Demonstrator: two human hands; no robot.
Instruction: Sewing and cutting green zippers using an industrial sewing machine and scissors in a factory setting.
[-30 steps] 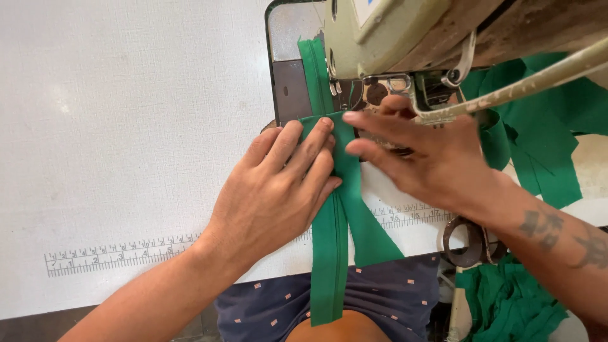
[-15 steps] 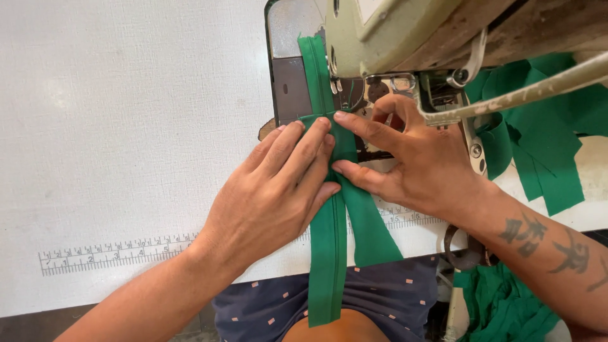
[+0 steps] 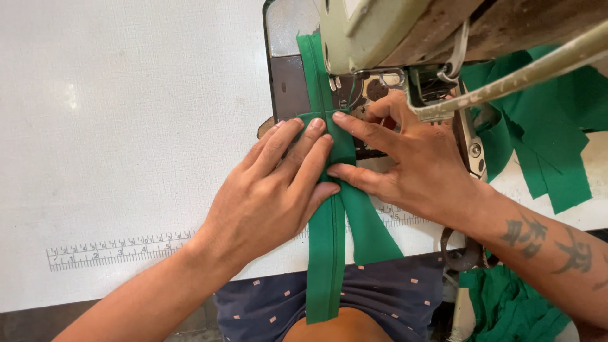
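Note:
A folded green fabric strip (image 3: 329, 240) runs from my lap up under the head of a sewing machine (image 3: 380, 31). My left hand (image 3: 272, 190) lies flat on the strip's left side, fingers together and pressing it to the table. My right hand (image 3: 411, 171) presses the strip from the right, its index finger and thumb pinching the fold just in front of the presser foot (image 3: 354, 95). A second green piece (image 3: 373, 228) fans out to the right under my right hand. The needle itself is hidden behind the machine head.
The white table (image 3: 126, 126) has a printed ruler strip (image 3: 120, 250) along its front edge. A metal plate (image 3: 288, 76) sits left of the needle area. Loose green fabric (image 3: 544, 139) is heaped at the right, and more hangs at the lower right (image 3: 506, 304).
My right hand has shifted slightly left and toward the fold, fingers now pinching the strip beside my left fingertips. The left hand has stayed pressed on the fabric.

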